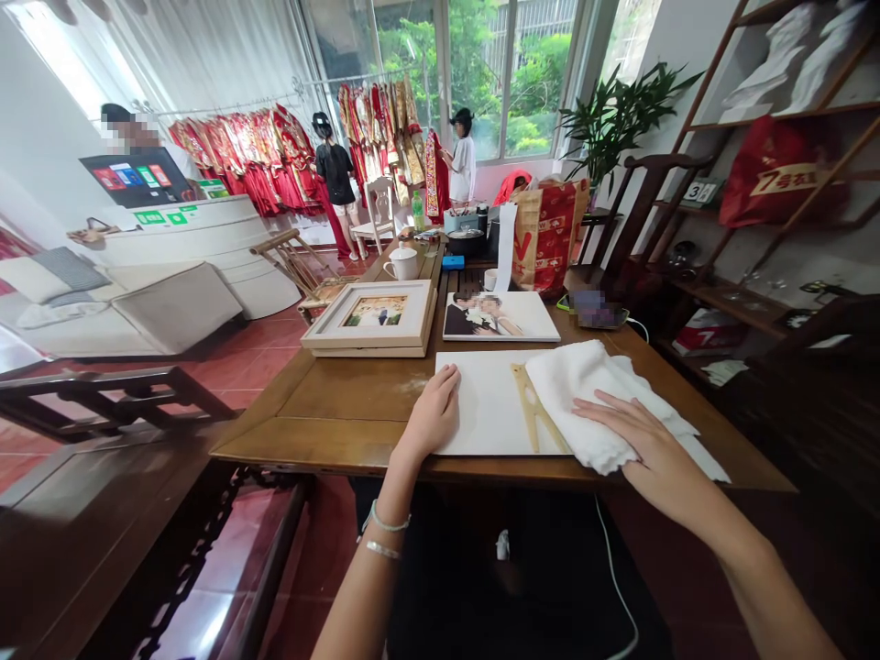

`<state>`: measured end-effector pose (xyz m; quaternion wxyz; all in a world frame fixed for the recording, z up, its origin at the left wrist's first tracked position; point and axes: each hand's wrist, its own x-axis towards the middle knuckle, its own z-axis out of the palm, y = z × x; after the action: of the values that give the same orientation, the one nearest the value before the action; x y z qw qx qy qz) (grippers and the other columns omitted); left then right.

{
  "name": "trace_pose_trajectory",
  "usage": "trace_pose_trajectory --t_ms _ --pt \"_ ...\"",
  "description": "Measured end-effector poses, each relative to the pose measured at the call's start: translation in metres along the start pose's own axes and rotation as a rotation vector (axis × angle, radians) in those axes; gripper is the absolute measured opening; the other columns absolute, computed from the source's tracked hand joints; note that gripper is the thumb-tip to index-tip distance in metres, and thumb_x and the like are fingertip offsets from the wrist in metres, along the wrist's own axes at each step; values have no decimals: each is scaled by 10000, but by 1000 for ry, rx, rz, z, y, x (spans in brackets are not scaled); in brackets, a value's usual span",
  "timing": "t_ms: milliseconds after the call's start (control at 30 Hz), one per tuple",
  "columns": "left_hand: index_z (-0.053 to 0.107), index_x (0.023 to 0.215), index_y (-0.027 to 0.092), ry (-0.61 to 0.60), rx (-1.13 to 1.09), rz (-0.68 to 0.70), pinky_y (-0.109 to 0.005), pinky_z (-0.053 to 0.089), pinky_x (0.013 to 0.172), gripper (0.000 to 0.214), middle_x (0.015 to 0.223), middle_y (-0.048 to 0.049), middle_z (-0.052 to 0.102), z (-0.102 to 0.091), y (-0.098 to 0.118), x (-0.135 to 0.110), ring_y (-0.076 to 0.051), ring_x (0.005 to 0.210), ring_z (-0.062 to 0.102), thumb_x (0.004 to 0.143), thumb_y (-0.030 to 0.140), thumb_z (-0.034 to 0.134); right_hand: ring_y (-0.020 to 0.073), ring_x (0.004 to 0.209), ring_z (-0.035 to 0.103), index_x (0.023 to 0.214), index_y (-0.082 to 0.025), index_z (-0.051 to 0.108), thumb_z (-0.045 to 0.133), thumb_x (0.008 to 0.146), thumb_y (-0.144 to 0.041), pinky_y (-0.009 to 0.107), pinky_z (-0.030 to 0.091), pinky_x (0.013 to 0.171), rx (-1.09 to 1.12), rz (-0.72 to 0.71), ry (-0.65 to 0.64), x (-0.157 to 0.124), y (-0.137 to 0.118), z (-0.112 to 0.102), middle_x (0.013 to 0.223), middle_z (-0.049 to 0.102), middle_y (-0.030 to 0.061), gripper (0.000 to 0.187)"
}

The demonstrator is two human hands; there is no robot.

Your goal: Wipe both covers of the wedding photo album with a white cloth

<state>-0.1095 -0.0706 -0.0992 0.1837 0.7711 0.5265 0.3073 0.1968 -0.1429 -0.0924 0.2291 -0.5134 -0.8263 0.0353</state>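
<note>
On the wooden table's near side lies a flat white board. My left hand holds its left edge with the fingers together and curled over it. My right hand rests flat on a bunched white towel, fingers stretched out. The towel covers the board's right part, so what lies beneath is hidden. Between my hands, against the towel, is a flat yellowish piece shaped like an A; its kind I cannot make out. Just beyond the board lies a photo panel showing a couple.
Stacked white picture frames stand at the back left of the table, with a lidded white mug behind. A phone with a cable and a red-brown paper bag are at the back right. Other people stand near clothes racks.
</note>
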Motion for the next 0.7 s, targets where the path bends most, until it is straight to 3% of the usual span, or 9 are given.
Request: trace_pose_trajectory --t_ms 133,300,467,567,700 --pt "500 1310 148 9 -10 7 -436 273 1155 432 1454 -108 429 1 0 0 -226 1388 333 910 196 342 230 1334 379 1255 -271 551 381 606 -10 509 271 1117 -37 51 43 12 10 4 1357 545 -14 720" --pt "511 1299 165 16 -16 19 -432 273 1156 425 1449 -96 439 2 0 1 -218 1385 338 907 190 349 245 1288 435 1243 -241 575 409 661 -37 502 303 1093 -121 145 144 48 18 18 1302 594 15 638" --pt "502 1305 119 0 -1 -2 -419 263 1161 437 1453 -126 426 1 2 1 -226 1390 328 906 191 339 271 1280 435 1246 -197 571 410 719 -47 525 293 1081 -164 182 170 78 10 28 1284 606 55 572" --pt "495 1312 106 -3 1 -7 -404 260 1163 444 1454 -132 422 0 2 1 -226 1392 323 906 188 335 274 1288 421 1227 -167 573 398 703 -24 521 291 1083 -172 157 151 74 -4 31 1293 600 61 571" --pt "499 1309 117 5 -2 1 -417 275 1156 440 1447 -131 433 -2 -1 -1 -230 1387 333 904 185 341 257 1312 390 1245 -190 535 385 660 4 523 272 1097 -179 82 131 42 -22 27 1323 576 38 634"
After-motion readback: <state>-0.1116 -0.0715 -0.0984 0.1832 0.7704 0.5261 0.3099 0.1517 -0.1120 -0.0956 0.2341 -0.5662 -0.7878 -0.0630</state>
